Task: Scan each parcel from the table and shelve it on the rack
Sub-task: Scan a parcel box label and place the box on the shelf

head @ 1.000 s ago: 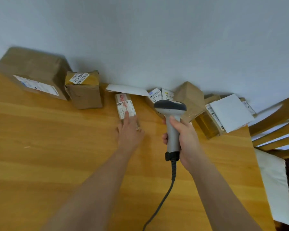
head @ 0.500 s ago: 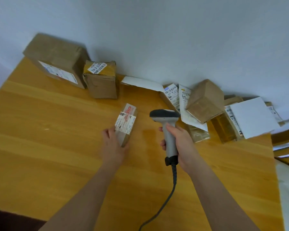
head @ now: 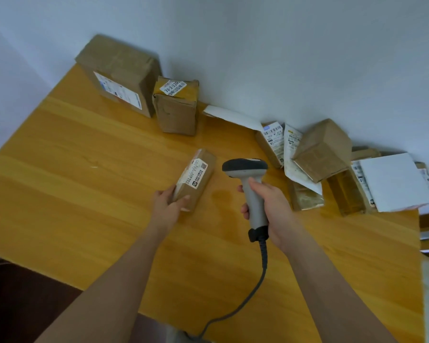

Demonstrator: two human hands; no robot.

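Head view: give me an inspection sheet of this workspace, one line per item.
Surface: wooden table, bare in front.
Job's things: small parcel, label up; scanner beside it.
Clutter: two boxes by the wall at back left; heap of parcels at back right; white envelope between them.
Hands: left hand grips the small parcel's near end; right hand holds the scanner's handle.
Cables: scanner cord runs off the near edge.
Surroundings: plain wall; rack not clearly seen.

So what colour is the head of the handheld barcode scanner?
Dark grey, almost black, on the light grey corded scanner; head view.
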